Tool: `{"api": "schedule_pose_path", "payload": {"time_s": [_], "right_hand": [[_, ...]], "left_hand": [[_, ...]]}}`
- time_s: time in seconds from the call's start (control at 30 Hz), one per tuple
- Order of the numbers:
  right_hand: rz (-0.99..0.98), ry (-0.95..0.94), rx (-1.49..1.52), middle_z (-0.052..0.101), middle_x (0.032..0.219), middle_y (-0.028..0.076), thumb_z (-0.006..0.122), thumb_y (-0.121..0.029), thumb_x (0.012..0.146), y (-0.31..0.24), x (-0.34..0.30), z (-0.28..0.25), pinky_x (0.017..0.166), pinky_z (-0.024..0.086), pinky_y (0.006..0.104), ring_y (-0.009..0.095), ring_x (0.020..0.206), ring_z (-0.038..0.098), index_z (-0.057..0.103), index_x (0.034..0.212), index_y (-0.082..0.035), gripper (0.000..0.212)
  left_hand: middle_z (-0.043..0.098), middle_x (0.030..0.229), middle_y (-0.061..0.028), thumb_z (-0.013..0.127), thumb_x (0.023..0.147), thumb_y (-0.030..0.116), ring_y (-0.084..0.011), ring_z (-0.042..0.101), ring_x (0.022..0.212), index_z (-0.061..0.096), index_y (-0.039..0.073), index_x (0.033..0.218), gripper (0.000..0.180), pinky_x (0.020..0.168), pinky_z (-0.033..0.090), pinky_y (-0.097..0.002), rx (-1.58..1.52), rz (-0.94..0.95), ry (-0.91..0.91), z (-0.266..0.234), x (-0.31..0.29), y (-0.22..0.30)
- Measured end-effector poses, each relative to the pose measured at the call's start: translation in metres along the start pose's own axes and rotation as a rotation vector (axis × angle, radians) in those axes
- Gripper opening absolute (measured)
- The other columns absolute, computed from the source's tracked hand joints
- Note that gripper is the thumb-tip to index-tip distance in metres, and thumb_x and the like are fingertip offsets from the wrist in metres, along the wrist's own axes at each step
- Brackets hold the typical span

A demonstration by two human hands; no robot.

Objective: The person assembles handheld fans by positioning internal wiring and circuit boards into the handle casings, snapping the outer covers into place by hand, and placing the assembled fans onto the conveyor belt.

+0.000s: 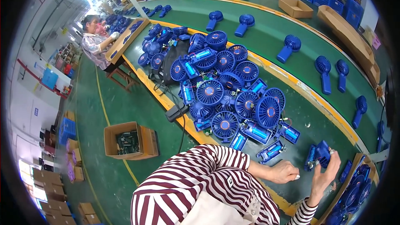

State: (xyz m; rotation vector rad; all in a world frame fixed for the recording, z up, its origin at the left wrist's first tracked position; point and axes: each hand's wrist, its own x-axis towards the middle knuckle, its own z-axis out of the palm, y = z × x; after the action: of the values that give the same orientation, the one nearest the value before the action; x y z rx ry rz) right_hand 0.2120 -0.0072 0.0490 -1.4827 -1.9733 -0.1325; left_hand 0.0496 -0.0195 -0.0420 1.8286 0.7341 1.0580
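My right hand [326, 174] is closed around a dark blue plastic fan part [322, 153], tilted up over the bench. Part of it is hidden behind my fingers. Just left of that piece, an opened handle with a shiny blue battery [310, 158] shows; whether the two are joined I cannot tell. My left hand [286, 172] hovers low over the bench with its fingers curled together. A small white bit shows at its fingertips, too small to name. Nearest to it lies another opened fan handle with a blue battery [271, 151].
A heap of blue handheld fans [225, 91] covers the bench to the left. Finished-looking fans lie along a green conveyor [266, 29] beyond. A cardboard box of fans [354, 191] stands at the right. On the floor sits an open carton [125, 139]. Co-workers sit farther along.
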Motion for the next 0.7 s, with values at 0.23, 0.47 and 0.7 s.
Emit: {"api": "schedule_pose_path", "payload": {"time_s": [0.23,0.47,0.7], "right_hand": [[0.030,0.041,-0.136,0.040,0.128,0.022,0.053,0.003,0.071,0.034,-0.059,-0.005,0.097,0.030,0.0478,0.041,0.117,0.040,0.044,0.116,0.000,0.046],[0.051,-0.023,-0.329,0.046,0.123,0.021,0.043,0.002,0.077,0.041,-0.098,-0.035,0.098,0.030,0.0477,0.040,0.117,0.040,0.047,0.113,0.002,0.036],[0.454,0.137,-0.189,0.051,0.118,0.019,0.057,-0.012,0.082,0.043,-0.078,-0.022,0.096,0.034,0.0384,0.034,0.112,0.046,0.053,0.114,0.000,0.034]], "left_hand": [[0.059,0.070,-0.0140,0.055,0.077,0.010,-0.0294,0.059,0.063,0.061,0.004,0.092,0.017,0.062,0.047,-0.0370,-0.088,-0.131,-0.080,-0.012,0.005,0.015],[0.034,0.134,-0.0173,0.060,0.074,0.019,-0.0369,0.024,0.128,0.052,0.005,0.113,0.043,0.103,0.021,-0.0535,0.476,0.118,-0.131,-0.013,0.036,0.015],[0.046,0.123,-0.0180,0.066,0.069,0.019,-0.0378,0.042,0.116,0.058,0.004,0.102,0.038,0.095,0.032,-0.0530,0.703,0.098,-0.152,-0.027,0.019,0.009]]}}
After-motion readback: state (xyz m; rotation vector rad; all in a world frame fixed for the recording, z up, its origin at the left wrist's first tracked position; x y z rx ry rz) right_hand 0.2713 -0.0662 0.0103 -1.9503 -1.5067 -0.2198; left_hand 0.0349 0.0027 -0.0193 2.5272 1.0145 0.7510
